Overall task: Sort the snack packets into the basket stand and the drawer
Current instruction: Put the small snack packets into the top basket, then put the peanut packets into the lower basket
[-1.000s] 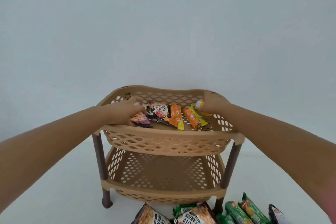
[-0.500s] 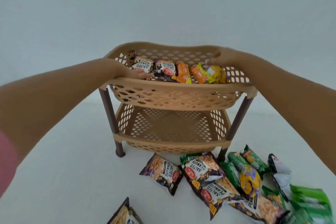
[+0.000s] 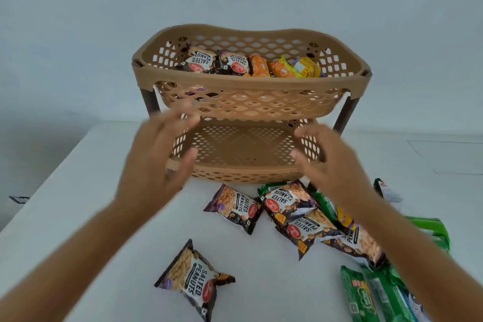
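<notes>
A tan two-tier basket stand (image 3: 251, 85) on brown legs stands on a white table. Its top basket holds two salted peanut packets (image 3: 200, 60), orange packets (image 3: 258, 66) and a yellow packet (image 3: 305, 67). The lower basket (image 3: 243, 148) has nothing in it. My left hand (image 3: 156, 162) and my right hand (image 3: 332, 165) hover in front of the lower basket, blurred, fingers spread, holding nothing. Several salted peanut packets (image 3: 235, 208) lie on the table before the stand, one (image 3: 193, 278) nearest me. Green packets (image 3: 376, 295) lie at the right.
The white table (image 3: 86, 217) ends at a left edge, with floor beyond it. A pale wall stands behind the stand. A faint rectangular outline (image 3: 449, 155) marks the table top at the far right.
Both hands have let go of the packets in the top basket and pulled back and down to the front of the lower basket. The view has tilted down, showing more packets on the table.
</notes>
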